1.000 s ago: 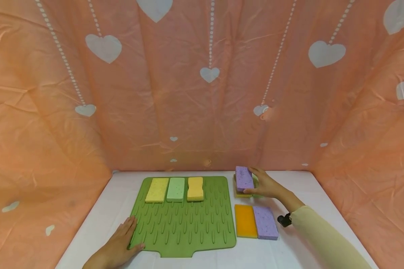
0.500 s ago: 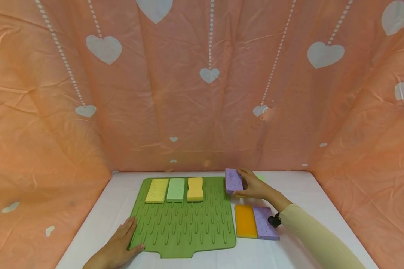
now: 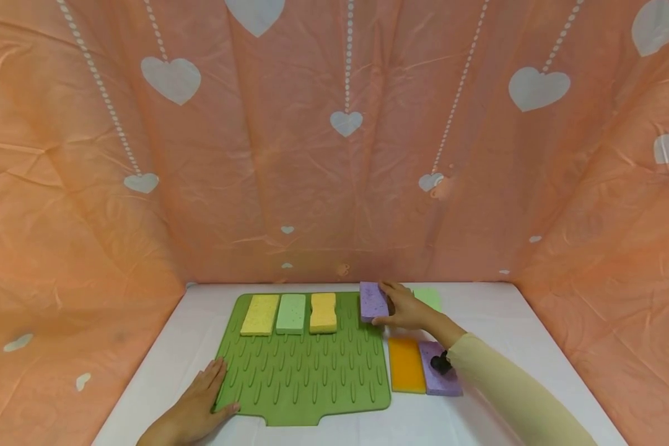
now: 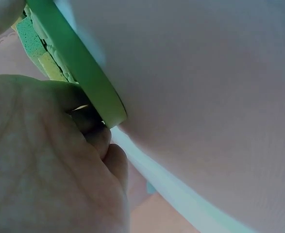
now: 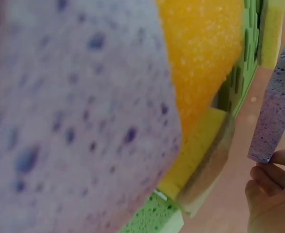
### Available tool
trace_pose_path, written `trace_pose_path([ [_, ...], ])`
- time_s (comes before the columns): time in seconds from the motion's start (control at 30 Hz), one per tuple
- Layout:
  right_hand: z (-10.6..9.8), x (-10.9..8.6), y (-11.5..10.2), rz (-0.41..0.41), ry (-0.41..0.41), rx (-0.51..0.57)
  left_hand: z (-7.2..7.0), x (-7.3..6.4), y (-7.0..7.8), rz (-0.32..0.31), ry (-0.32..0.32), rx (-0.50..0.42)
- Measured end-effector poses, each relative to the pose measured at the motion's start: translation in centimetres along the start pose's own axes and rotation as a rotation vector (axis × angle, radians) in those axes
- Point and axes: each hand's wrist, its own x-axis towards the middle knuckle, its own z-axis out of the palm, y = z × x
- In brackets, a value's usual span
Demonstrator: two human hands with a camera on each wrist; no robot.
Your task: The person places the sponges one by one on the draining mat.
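Observation:
My right hand [image 3: 407, 308] pinches a purple sponge [image 3: 372, 301] between thumb and fingers, over the back right corner of the green mat [image 3: 301, 378]. In the right wrist view the held sponge [image 5: 273, 111] stands at the right, fingers at its ends. My left hand [image 3: 197, 399] rests at the mat's left edge, fingers extended along it and thumb by the front corner. The left wrist view shows fingertips against the mat's rim [image 4: 86, 68]. On the mat's back row lie a yellow sponge [image 3: 260, 314], a mint green sponge [image 3: 292, 313] and a notched orange-yellow sponge [image 3: 324, 313].
Right of the mat, an orange sponge [image 3: 407, 365] lies beside another purple sponge [image 3: 436, 384] on the white table [image 3: 513, 347]. Behind my right hand shows a light green sponge [image 3: 428, 298]; the right wrist view also shows a yellow sponge [image 5: 193, 153] there. A peach curtain [image 3: 345, 198] surrounds the table.
My right hand has carried the purple sponge leftward, from above the pile at the back right to the mat's back right corner. My left hand has stayed in place.

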Motion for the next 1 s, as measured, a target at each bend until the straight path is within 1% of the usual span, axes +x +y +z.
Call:
trace_pose_path([
  [0.1,0.3,0.2,-0.4,-0.006,-0.015,-0.013,-0.1,0.0,0.2,-0.02,-0.024,-0.006],
  [0.17,0.5,0.3,-0.7,-0.009,-0.02,-0.023,0.0,0.0,0.0,-0.014,-0.021,-0.015],
  [0.23,0.7,0.5,-0.9,-0.018,-0.018,-0.036,0.4,0.0,-0.4,0.0,0.001,-0.013],
  [0.27,0.8,0.6,-1.0,-0.021,-0.018,-0.037,0.4,0.1,-0.4,0.001,0.001,-0.012],
  [0.33,1.1,0.9,-1.1,-0.023,-0.03,-0.045,0.8,0.1,-1.0,0.01,0.035,-0.016],
  [0.43,1.4,1.3,-1.4,-0.016,-0.05,-0.032,1.1,0.2,-1.5,0.01,0.057,-0.025],
  [0.47,1.5,1.4,-1.4,-0.019,-0.052,-0.029,1.1,0.1,-1.4,0.027,0.061,-0.014],
  [0.5,1.6,1.5,-1.5,-0.016,-0.06,-0.03,1.4,0.2,-1.8,0.043,0.083,-0.007],
  [0.6,1.9,1.8,-1.7,-0.019,-0.065,-0.025,1.5,0.2,-2.0,0.051,0.091,-0.003],
  [0.67,2.0,1.9,-1.8,-0.016,-0.069,-0.024,1.3,0.1,-1.9,0.067,0.089,-0.003],
  [0.7,2.1,1.9,-1.9,-0.008,-0.074,-0.026,1.3,0.1,-1.9,0.063,0.088,-0.008],
  [0.77,2.2,1.9,-2.0,0.0,-0.072,-0.021,1.1,0.1,-1.6,0.073,0.081,-0.016],
  [0.83,2.2,2.0,-2.1,0.01,-0.075,-0.027,0.9,0.1,-1.3,0.08,0.075,-0.007],
  [0.93,2.4,2.1,-2.2,0.018,-0.077,-0.026,0.6,0.1,-0.9,0.055,0.049,-0.004],
  [1.0,2.5,2.3,-2.2,0.023,-0.081,-0.027,0.4,0.1,-0.5,0.024,0.024,-0.002],
])
